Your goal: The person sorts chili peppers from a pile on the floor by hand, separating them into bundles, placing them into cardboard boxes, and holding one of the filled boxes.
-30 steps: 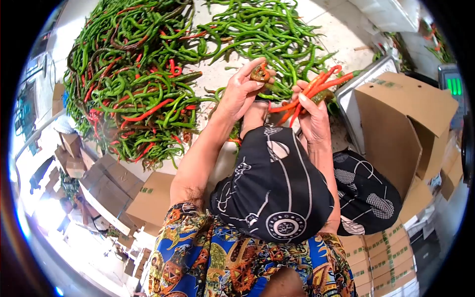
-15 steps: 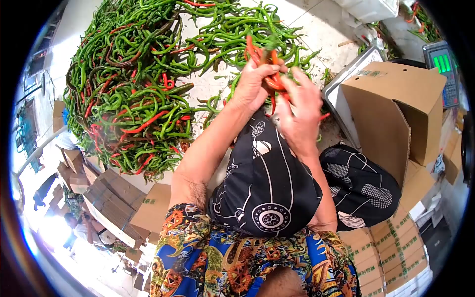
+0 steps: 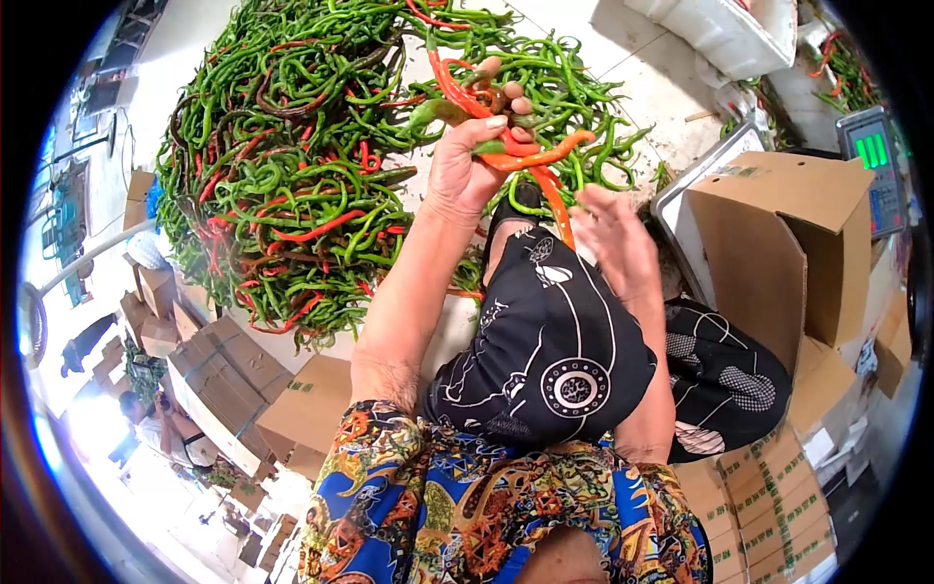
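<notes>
My left hand [image 3: 474, 161] is raised above the pile's near right edge, its fingers closed round a small bunch of red and orange chili peppers [image 3: 530, 159]. Several of them stick out on both sides of the fist, and one hangs down toward my knee. Just right of that hanging pepper is my right hand [image 3: 615, 238], its fingers loosely bent and a little blurred, with nothing visible in them. A big heap of long green chili peppers [image 3: 292, 195], mixed with red and dark ones, covers the floor ahead and to the left.
An open cardboard box [image 3: 769, 234] stands at right on a scale platform, whose lit display [image 3: 871, 151] is beyond it. A white foam box [image 3: 725, 34] is at the upper right. Stacked cartons [image 3: 229, 380] fill the lower left, near another person [image 3: 170, 428].
Both hands were together at the bunch. Now my right hand has drawn away, and my left hand alone holds the chili peppers, slightly further left. The view has shifted a little.
</notes>
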### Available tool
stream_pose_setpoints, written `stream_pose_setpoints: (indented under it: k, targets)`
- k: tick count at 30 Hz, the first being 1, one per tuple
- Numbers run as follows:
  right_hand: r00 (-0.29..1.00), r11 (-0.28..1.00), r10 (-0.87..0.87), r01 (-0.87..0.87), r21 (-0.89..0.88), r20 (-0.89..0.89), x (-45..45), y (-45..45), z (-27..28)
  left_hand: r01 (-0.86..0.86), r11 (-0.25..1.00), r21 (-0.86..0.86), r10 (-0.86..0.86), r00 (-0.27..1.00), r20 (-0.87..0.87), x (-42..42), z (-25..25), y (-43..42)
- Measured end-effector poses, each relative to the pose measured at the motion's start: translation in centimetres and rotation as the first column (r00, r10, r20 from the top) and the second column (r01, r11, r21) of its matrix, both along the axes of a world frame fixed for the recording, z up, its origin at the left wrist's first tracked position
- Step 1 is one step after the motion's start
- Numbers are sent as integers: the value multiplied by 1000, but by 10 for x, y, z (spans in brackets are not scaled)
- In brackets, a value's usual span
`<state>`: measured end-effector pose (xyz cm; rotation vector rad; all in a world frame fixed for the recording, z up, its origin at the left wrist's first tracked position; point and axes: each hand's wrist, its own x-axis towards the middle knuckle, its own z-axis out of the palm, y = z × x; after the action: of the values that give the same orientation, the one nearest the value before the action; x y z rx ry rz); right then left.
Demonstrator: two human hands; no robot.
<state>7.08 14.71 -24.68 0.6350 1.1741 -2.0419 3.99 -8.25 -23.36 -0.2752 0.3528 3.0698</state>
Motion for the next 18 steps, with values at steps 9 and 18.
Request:
stream_pose_setpoints:
  k: [9,18]
  targets:
    - [957,995,87,-96,-20,-278,6,-27,30,12,987,161,-9,1000,-17,8,1,10]
    - [854,966,75,66,250,-514,-4,-33,52,34,958,284,-25,999,-36,10,-13,17]
